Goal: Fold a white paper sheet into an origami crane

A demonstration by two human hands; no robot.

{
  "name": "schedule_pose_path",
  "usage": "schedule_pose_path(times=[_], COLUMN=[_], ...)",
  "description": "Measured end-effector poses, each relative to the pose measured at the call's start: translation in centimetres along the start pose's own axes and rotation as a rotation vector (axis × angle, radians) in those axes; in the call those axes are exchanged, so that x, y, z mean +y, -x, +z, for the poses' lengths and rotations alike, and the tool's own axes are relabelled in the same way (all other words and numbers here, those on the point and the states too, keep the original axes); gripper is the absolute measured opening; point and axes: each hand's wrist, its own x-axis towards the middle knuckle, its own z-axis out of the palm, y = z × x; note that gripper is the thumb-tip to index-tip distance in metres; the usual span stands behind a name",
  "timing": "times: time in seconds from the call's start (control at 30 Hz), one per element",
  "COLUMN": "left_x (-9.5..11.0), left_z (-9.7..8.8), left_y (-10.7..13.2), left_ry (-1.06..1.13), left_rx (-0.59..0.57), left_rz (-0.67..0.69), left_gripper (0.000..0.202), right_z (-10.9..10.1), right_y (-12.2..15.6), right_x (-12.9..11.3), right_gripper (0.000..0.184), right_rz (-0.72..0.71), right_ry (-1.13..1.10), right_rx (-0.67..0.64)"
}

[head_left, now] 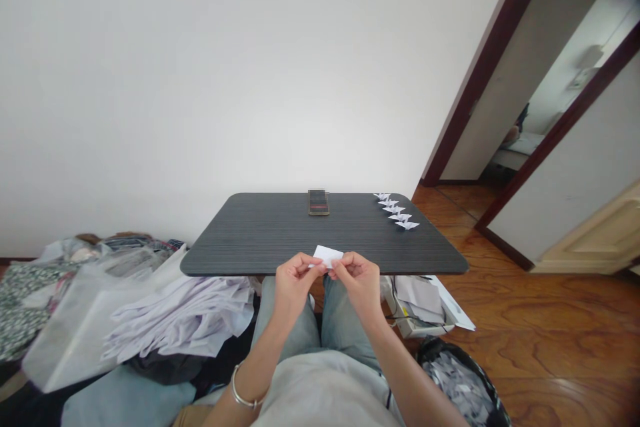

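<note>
Logged from my console: left hand point(295, 287), right hand point(357, 283) both pinching white paper slip point(327, 256), 12 o'clock, over near edge of table point(250, 240). Five paper cranes point(397, 209) at 1 o'clock; phone point(319, 202) at 12.

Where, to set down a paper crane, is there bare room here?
Bare tabletop spreads left of the dark rectangular object, with a narrower patch between it and the paper cranes crowding the far right corner. Your left hand and right hand crowd the near edge around the white paper.
</note>
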Motion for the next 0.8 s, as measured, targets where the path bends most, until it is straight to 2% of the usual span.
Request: schedule_pose_path(times=[0.33,0.8], left_x=[-0.71,0.18], left_z=[-0.97,-0.33], left_y=[0.02,0.57], left_ry=[-0.032,0.062], left_rx=[0.003,-0.010], left_rz=[0.056,0.073], left_gripper=[0.012,0.016], right_z=[-0.27,0.00], right_y=[-0.20,0.14], right_x=[-0.22,-0.27], right_gripper=[0.023,0.023], right_rz=[-0.003,-0.019], right_ry=[-0.016,-0.030], right_rx=[0.019,0.086])
